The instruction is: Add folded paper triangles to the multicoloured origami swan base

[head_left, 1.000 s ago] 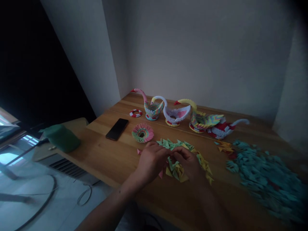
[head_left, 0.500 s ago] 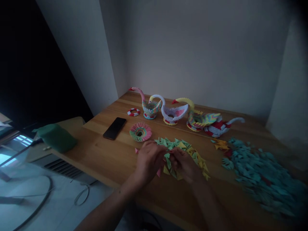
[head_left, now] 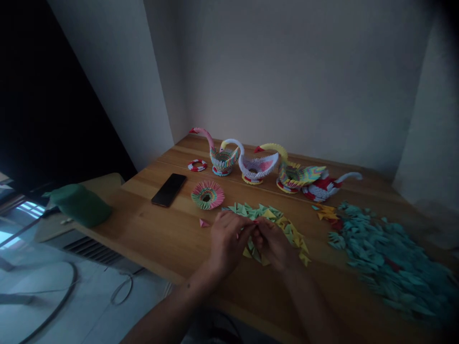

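My left hand [head_left: 229,239] and my right hand [head_left: 274,242] meet fingertip to fingertip above the table. Both are closed in a pinch on a small red paper piece [head_left: 256,221], mostly hidden by the fingers. Beneath and behind them lies a loose pile of folded green and yellow paper triangles [head_left: 268,214]. A single pink paper triangle [head_left: 204,223] rests left of my left hand. Just beyond stands a round bowl of folded paper pieces [head_left: 215,195], pink and green at the rim.
Along the back of the wooden table [head_left: 150,234] stand several paper swans [head_left: 260,167]. A red and white paper ring [head_left: 197,165] and a phone [head_left: 169,189] lie at left. Teal paper pieces [head_left: 390,258] are heaped at right, beside orange ones [head_left: 326,211]. A green bag-like object [head_left: 81,204] sits off the left edge.
My left hand has shifted slightly right and tilted closer to my right hand, uncovering more of the pink triangle. The red piece at the fingertips shows more clearly. The view has moved a little.
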### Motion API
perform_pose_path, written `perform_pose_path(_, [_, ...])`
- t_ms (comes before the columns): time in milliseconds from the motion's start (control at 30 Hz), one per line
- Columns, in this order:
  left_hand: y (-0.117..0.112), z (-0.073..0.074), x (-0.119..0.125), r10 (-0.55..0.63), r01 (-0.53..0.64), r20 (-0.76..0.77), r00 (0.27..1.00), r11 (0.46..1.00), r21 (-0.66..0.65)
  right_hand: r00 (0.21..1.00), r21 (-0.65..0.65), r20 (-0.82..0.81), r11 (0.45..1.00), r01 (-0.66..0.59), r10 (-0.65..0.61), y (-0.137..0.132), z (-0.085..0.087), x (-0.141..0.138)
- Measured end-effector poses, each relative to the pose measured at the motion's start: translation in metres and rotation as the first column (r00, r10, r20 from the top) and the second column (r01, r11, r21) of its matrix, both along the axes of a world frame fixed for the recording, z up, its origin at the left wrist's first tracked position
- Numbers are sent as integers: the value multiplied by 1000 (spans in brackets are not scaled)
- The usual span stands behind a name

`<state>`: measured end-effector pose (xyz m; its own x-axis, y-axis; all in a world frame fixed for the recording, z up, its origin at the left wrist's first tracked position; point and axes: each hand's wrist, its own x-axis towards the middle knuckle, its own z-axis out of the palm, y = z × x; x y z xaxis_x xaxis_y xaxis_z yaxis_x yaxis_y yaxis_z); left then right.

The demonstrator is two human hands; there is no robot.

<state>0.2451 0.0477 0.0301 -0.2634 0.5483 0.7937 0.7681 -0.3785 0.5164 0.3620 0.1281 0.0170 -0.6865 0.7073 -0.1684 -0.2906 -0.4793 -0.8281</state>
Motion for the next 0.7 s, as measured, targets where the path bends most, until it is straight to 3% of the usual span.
perform_pose_path(400, [2,-6,2,44,-44,33,998,999,2,985,147,11,975,168,-171,-5,0,-8])
perform_pose_path(700, [3,-5,-3,20,-13,67,998,996,-90,984,116,-7,977,179,-179,-7,-6,-9])
